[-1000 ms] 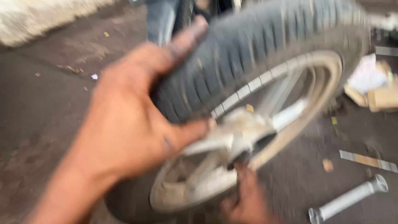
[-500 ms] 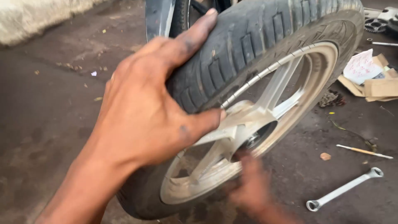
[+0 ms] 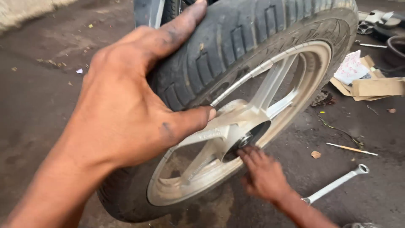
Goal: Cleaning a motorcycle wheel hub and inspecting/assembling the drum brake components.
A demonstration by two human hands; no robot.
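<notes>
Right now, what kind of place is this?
Likely an open-air roadside repair spot for motorbikes. The left hand grips a wheel by its tyre, and the right hand works at the hub. A spanner and torn cardboard lie on stained pavement.

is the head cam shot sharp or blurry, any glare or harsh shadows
Head view: left hand and tyre are sharp; the right hand at the hub is slightly motion-blurred. Light is soft and even, no hard shadows; only a mild sheen on the silver rim and wrench, no glare.
</notes>
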